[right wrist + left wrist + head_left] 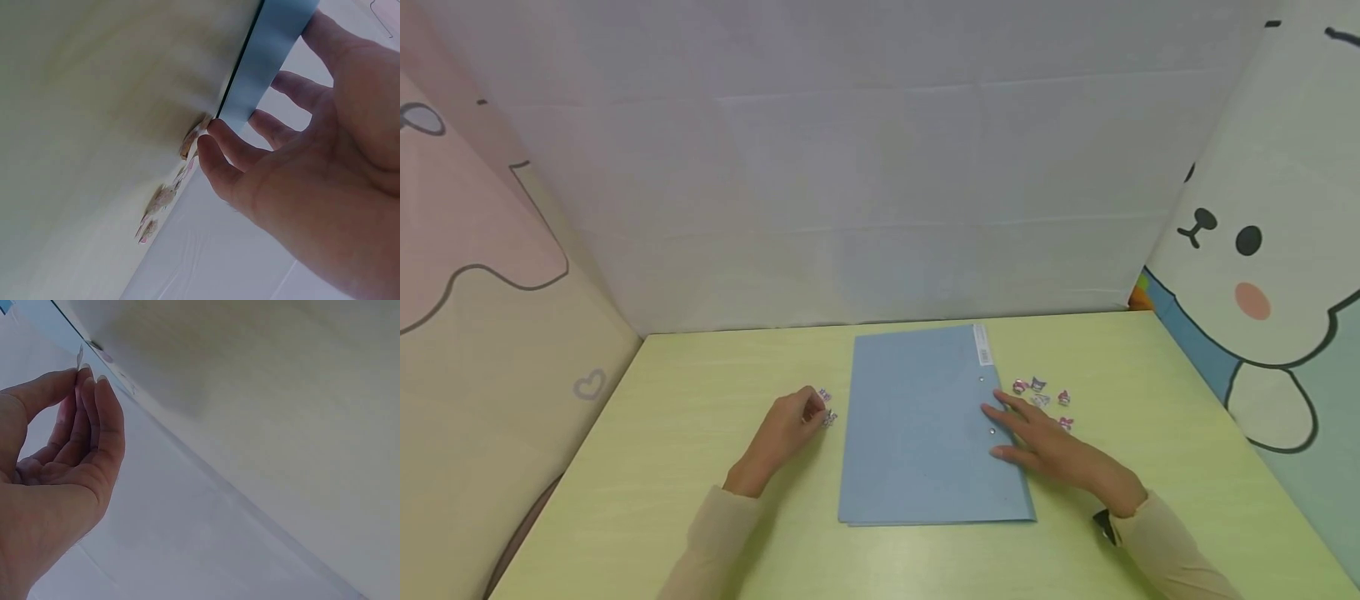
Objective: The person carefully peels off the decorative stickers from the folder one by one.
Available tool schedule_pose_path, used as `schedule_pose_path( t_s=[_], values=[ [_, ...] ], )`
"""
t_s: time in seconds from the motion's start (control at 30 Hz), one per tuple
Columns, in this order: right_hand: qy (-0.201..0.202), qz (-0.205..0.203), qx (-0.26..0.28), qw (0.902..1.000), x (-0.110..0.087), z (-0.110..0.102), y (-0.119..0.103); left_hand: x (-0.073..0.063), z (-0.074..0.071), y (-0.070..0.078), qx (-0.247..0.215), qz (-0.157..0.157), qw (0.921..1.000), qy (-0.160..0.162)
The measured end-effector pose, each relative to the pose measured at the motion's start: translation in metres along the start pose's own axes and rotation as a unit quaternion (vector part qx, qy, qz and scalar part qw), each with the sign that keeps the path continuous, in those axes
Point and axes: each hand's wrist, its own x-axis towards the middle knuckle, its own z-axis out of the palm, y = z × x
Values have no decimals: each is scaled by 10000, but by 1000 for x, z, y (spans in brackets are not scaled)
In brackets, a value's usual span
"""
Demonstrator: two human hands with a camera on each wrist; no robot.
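A blue folder (917, 450) lies closed on the table, a white label (982, 345) at its top right corner and small metal rivets down its right side. Left of it, my left hand (784, 432) pinches a small flat cartoon cutout (830, 418) between thumb and fingertips; the thin piece (80, 357) appears edge-on in the left wrist view. Another small cutout (824, 394) lies just beyond that hand. My right hand (1048, 442) has its fingers spread, with fingertips resting on the folder's right edge. The right wrist view shows this folder edge (250, 69) beside the fingers.
Several small pink and grey cutouts (1040, 400) lie on the yellow table (700, 400), right of the folder and close to my right hand. A white sheet (880, 192) rises behind the table, and cartoon-printed panels (1262, 250) stand at both sides.
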Motion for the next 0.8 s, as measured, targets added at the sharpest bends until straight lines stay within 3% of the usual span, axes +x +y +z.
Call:
schedule_pose_path(
  t_s=[0.37,0.57,0.8],
  values=[
    [-5,-7,-33,10000,0,0,0,-13,-8,-1,99,-26,9998,-176],
    [-13,-44,-51,10000,0,0,1,-16,-11,0,106,-156,9987,-475],
    [-55,34,26,10000,0,1,0,-19,-11,0,202,-183,9982,-536]
  ],
)
